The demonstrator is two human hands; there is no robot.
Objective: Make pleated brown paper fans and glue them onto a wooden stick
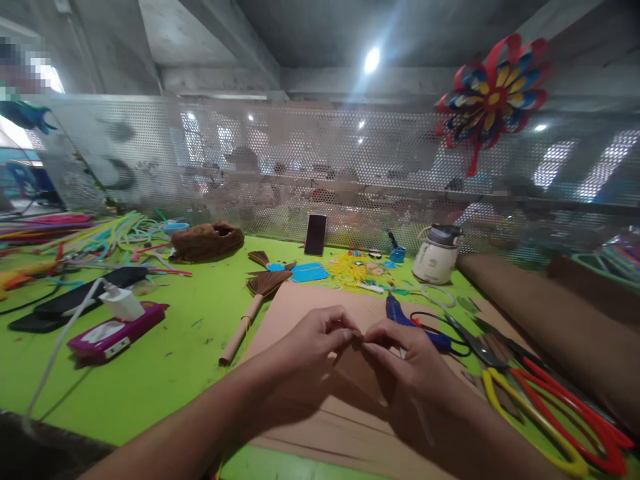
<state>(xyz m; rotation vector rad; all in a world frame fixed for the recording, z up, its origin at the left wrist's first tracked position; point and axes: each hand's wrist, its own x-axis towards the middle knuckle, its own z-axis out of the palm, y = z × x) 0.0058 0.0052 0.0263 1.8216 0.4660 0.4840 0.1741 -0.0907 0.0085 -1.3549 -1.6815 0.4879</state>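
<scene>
No text, brand or number could be read anywhere. The pink case [120,329] on the worktop [170,373] bore a white label [97,334], but its print was too blurred to make out. The standing phone [315,235] showed a dark, blank screen. The cream kettle [437,259] and the white charger [121,303] carried no legible marks. The paper pinwheel [494,93] on the mesh screen [280,167] showed colours only.
</scene>
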